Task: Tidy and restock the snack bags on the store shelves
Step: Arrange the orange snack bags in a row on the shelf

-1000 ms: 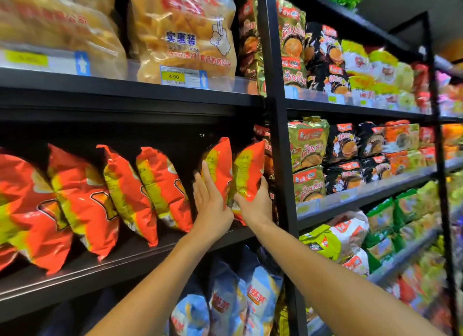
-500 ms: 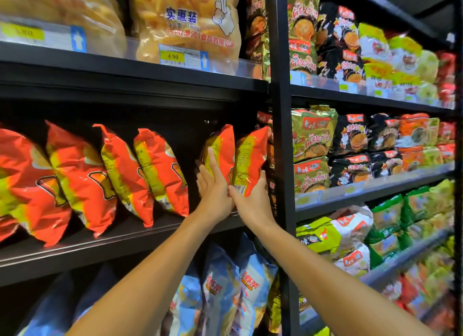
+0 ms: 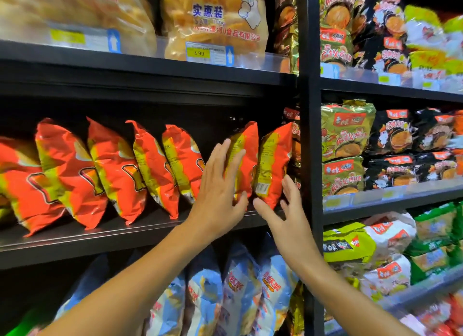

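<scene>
Orange foil snack bags are filling the middle shelf in the head view, most of them leaning to the left in a row. The two rightmost ones are standing upright near the black upright post. The left hand is lying flat, fingers straight, against the left face of the left upright bag, pressing rather than grasping. The right hand is spread loose with nothing in it, its thumb touching the bottom corner of the right upright bag and its fingers reaching past the bag's right edge.

The step in hand looks to be squaring up this last pair at the end of the row. A gap is showing between them and the leaning bags, so the next move probably calls for sliding the pair left or standing the leaners upright, with gentle flat pressure so the puffy bags are not toppling.
</scene>
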A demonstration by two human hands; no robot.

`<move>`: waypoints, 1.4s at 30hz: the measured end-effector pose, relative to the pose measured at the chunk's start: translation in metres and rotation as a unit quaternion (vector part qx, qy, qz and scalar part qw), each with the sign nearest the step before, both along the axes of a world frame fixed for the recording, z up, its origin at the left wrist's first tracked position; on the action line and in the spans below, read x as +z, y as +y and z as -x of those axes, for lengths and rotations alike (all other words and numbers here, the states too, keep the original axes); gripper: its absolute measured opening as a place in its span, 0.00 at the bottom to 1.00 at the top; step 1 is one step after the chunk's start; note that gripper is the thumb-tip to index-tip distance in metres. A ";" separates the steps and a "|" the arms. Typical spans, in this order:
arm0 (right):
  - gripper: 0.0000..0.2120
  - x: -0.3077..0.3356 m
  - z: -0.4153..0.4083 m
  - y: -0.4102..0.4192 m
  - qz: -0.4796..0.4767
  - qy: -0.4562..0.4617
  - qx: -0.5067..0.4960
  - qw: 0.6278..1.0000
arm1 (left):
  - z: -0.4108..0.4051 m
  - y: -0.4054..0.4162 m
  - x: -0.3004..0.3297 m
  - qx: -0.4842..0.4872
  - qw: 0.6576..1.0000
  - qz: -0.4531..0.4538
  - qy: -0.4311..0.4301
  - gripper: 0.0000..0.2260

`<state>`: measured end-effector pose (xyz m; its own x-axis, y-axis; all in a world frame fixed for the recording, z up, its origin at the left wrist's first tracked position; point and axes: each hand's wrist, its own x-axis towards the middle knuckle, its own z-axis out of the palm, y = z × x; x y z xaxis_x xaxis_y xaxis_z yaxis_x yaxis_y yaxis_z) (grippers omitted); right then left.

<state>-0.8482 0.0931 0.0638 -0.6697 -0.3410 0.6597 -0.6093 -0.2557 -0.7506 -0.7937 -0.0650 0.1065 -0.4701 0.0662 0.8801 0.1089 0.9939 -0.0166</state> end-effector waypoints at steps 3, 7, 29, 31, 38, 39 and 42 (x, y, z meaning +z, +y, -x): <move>0.40 0.000 -0.016 -0.006 -0.022 0.104 -0.010 0.994 | -0.050 -0.032 0.008 0.096 0.980 0.172 0.020 0.25; 0.44 0.034 -0.024 -0.065 -0.076 0.166 0.012 0.983 | -0.095 -0.080 0.018 0.219 0.938 0.268 -0.015 0.20; 0.40 0.018 -0.062 -0.004 0.006 0.221 -0.069 0.973 | -0.140 0.024 -0.025 -0.094 0.977 -0.191 -0.004 0.31; 0.40 -0.005 -0.071 0.007 -0.010 0.242 -0.047 0.969 | -0.135 0.044 -0.039 -0.153 0.955 -0.253 -0.013 0.35; 0.31 -0.072 -0.087 0.045 -0.033 0.332 -0.013 0.943 | -0.129 0.062 -0.094 -0.261 0.852 -0.452 0.048 0.27; 0.29 -0.076 -0.086 0.051 -0.015 0.320 -0.015 0.947 | -0.131 0.062 -0.102 -0.257 0.847 -0.463 0.046 0.26; 0.33 -0.082 -0.073 0.062 0.050 0.200 0.010 0.978 | -0.134 0.059 -0.126 -0.277 0.818 -0.505 0.005 0.24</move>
